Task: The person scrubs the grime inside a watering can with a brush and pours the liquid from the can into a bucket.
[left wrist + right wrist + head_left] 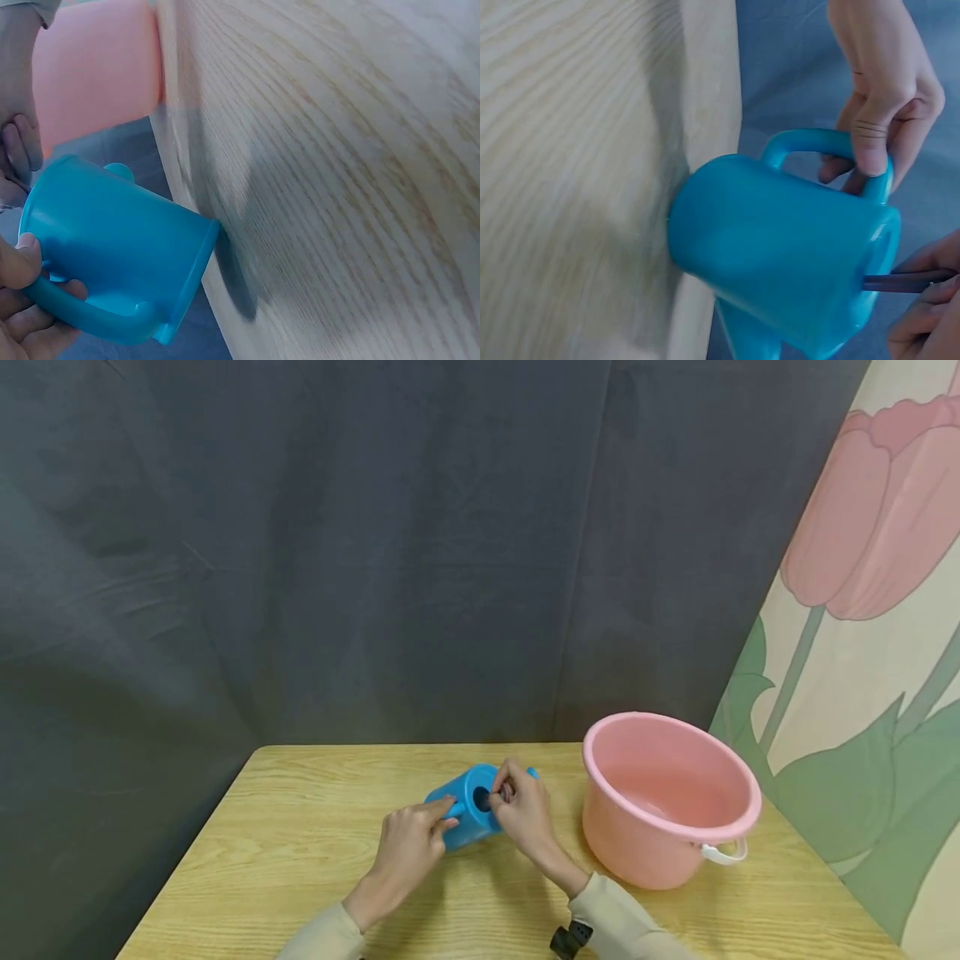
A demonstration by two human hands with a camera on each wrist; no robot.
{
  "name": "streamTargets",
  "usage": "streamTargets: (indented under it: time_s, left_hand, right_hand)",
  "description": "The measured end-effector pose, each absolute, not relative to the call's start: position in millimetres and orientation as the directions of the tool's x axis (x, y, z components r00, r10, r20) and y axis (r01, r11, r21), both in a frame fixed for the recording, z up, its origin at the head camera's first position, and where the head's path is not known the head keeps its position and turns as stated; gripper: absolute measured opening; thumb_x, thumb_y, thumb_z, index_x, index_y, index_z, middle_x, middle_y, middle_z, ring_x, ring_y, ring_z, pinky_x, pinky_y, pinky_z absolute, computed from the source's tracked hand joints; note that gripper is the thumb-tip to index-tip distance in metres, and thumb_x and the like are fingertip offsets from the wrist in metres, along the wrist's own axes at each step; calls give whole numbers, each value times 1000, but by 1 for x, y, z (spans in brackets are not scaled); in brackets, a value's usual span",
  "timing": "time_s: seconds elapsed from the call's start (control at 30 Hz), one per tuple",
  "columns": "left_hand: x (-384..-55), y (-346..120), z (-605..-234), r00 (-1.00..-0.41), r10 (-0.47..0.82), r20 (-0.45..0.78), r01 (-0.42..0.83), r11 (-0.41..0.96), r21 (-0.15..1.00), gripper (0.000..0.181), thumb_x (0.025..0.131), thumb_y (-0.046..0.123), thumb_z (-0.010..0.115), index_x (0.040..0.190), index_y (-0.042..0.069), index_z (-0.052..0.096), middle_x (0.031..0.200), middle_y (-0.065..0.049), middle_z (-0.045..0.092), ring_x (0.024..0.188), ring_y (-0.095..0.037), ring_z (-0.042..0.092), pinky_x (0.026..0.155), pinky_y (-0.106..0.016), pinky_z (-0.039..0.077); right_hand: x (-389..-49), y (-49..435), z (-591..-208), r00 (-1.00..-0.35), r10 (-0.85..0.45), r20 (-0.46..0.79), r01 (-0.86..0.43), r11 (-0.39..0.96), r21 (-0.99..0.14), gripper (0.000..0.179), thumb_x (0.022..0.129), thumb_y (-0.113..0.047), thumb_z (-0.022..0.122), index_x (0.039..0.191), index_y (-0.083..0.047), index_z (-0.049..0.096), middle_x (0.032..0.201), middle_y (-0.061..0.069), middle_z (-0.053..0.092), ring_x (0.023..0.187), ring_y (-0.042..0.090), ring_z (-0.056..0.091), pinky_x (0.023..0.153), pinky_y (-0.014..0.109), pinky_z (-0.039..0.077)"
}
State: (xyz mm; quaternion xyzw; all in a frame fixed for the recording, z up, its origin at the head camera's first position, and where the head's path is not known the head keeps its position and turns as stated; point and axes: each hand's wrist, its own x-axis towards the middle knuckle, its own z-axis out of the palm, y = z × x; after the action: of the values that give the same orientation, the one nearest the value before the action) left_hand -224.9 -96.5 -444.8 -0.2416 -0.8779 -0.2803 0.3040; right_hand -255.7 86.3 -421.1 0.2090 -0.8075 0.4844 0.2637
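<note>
left hand (pixel 408 842) grips blue watering can (pixel 772 240) | right hand (pixel 527 814) pinches dark strip (pixel 901 282), seemingly flat, at its mouth

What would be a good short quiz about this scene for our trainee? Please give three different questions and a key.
1. Which hand grips the handle of the blue can?
2. True or false: in the head view, the pink bucket stands to the left of the can.
3. What does the right hand pinch?
a) the bucket's rim
b) a thin dark item at the can's opening
c) the table's edge

Key:
1. The left hand.
2. False; it stands to the right.
3. b
</note>
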Motion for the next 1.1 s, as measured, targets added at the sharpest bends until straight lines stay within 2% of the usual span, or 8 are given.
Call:
streamTargets:
  time_s: [0.27, 0.43, 0.63, 0.73, 0.83, 0.9, 0.97, 1.1]
  left_hand:
    - [-224, -96, -444, -715, 259, 650, 599, 707, 377, 26, 84, 9, 78, 108, -2, 75, 96, -14, 74, 44, 4, 39, 42, -15, 36]
    - [-224, -96, -444, -700, 261, 664, 608, 707, 362, 27, 83, 9, 79, 107, -2, 75, 94, -14, 74, 49, 3, 48, 46, -15, 42]
    - [-224, -97, -442, -726, 253, 640, 588, 711, 386, 26, 85, 10, 77, 109, -1, 75, 96, -14, 74, 43, 5, 35, 41, -15, 33]
    - [-223, -96, -442, -717, 253, 650, 592, 714, 375, 26, 84, 10, 78, 108, -2, 75, 96, -15, 74, 44, 2, 43, 42, -15, 36]
    - [-224, -96, -443, -691, 246, 680, 598, 723, 346, 26, 82, 10, 80, 105, -2, 75, 95, -14, 74, 53, -10, 63, 47, -20, 47]
    - [-224, -95, -445, -676, 243, 696, 602, 728, 330, 27, 80, 9, 81, 104, -2, 76, 94, -14, 74, 64, -19, 70, 52, -26, 54]
    - [-224, -95, -446, -669, 238, 704, 600, 733, 322, 27, 80, 9, 81, 104, -2, 76, 94, -14, 75, 71, -24, 72, 56, -32, 57]
    - [-225, -96, -448, -671, 232, 704, 591, 741, 319, 29, 79, 8, 82, 105, -2, 75, 94, -13, 75, 72, -26, 72, 56, -34, 57]
  right_hand:
    - [-257, 90, -427, -752, -157, 640, -612, 527, -589, 27, 76, 15, 64, 76, -11, 57, 58, -10, 43, 49, 2, 37, 44, 22, 33]
    - [-256, 93, -423, -745, -235, 625, -594, 661, -459, 17, 83, 3, 68, 85, -11, 59, 60, -11, 45, 48, 2, 39, 42, 22, 35]
    - [-253, 94, -424, -714, -239, 658, -554, 767, -323, 21, 85, -9, 75, 96, -5, 57, 63, -7, 45, 48, 6, 41, 43, 22, 36]
    - [-251, 93, -426, -698, -216, 683, -541, 783, -306, 23, 84, -11, 78, 94, -6, 57, 65, -5, 51, 49, 8, 46, 44, 23, 38]
    - [-251, 93, -427, -671, -215, 710, -550, 787, -281, 23, 83, -11, 79, 92, -6, 58, 67, -2, 58, 50, 11, 52, 45, 25, 42]
    - [-250, 93, -428, -644, -215, 734, -563, 784, -263, 22, 83, -10, 80, 92, -6, 60, 69, 1, 63, 52, 13, 58, 46, 27, 46]
    - [-250, 94, -428, -612, -213, 762, -584, 771, -254, 22, 82, -8, 80, 92, -6, 61, 72, 3, 67, 56, 15, 62, 48, 30, 50]
    - [-247, 96, -425, -549, -199, 812, -626, 741, -242, 23, 80, -5, 82, 93, -6, 62, 76, 5, 71, 63, 16, 68, 52, 35, 54]
